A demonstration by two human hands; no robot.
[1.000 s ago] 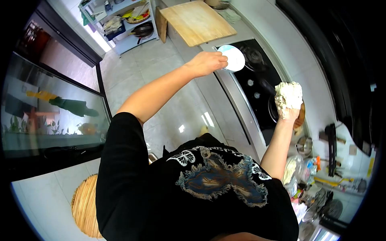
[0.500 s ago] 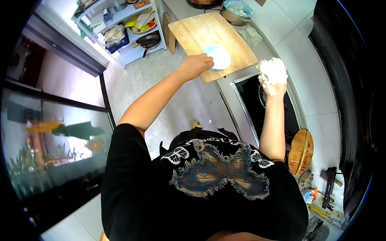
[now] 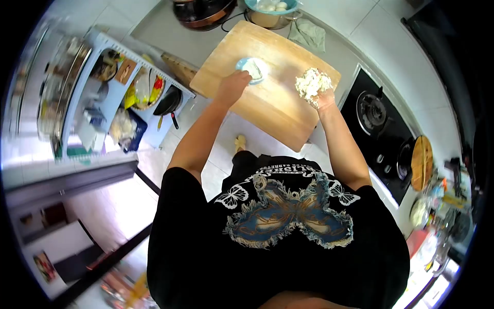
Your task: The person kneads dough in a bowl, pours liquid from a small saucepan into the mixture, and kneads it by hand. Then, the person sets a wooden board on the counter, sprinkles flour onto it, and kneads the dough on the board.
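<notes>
A small light-blue bowl (image 3: 261, 78) with white contents stands at the left part of the wooden cutting board (image 3: 267, 110). My left hand (image 3: 234, 86) is closed at its near-left rim, fingertips pinched on the edge. Over the right end of the board, my right hand (image 3: 325, 99) holds a crumbly, whitish dough-like clump (image 3: 312, 85). The clump covers most of the palm and fingers, with only the wrist side of the hand showing.
To the right lies a black gas stove (image 3: 371, 112), a round wooden lid (image 3: 422, 164) beyond it. Behind the board are a dark pot (image 3: 203, 14), a blue basin (image 3: 272, 6) with white round items and a grey-green cloth (image 3: 307, 35). Shelves (image 3: 110, 100) stand left.
My view has turned, bringing more of the stove and shelves in. My right hand has gone from above the stove to over the board with the clump. My left hand stays at the bowl.
</notes>
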